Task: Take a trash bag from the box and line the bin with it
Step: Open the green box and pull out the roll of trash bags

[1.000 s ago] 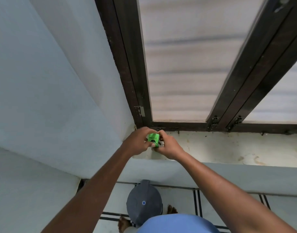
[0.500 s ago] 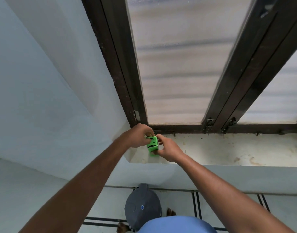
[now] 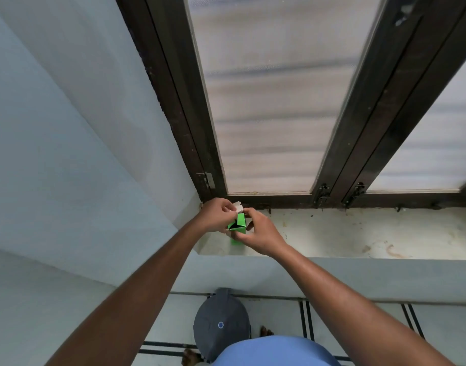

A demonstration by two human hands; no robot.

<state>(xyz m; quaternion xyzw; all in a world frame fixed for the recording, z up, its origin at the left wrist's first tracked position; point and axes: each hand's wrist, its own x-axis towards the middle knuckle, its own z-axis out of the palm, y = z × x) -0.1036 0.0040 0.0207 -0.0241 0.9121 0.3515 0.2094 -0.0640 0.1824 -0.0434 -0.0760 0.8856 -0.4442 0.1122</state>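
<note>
A: Nearest the camera, what shows?

B: A blue shirt [image 3: 276, 351] at the bottom edge, and just left of it a dark grey bin lid [image 3: 221, 322] with a small blue dot, down on the striped floor [image 3: 358, 320]. Bare toes [image 3: 266, 332] peek out beside the lid. Both forearms reach up and away from there, over the floor

A: And the hands?

B: They meet above the near left corner of the window sill [image 3: 358, 233]. The right hand [image 3: 258, 235] has its fingers and thumb curled round the green box [image 3: 238, 225], gripping it from the right side and underneath. The left hand [image 3: 217, 213] sits just left of the box, its fingertips pinched on the pale top flap [image 3: 238, 207], which stands folded back

A: So the box is open?

B: Yes — a dark opening shows at its top, between the two hands. Whether a bag is inside, I cannot tell; it is too dark and small. A green patch [image 3: 236, 240] shows on the sill just below the right hand — whether it is the box's lower end or a reflection I cannot tell

A: Beyond the hands?

B: The dark window frame [image 3: 189, 128] rises right behind them, with frosted panes [image 3: 274, 101] and small latches [image 3: 322, 192] well to the right of the right hand. A pale blue wall [image 3: 55, 128] fills the left side
</note>
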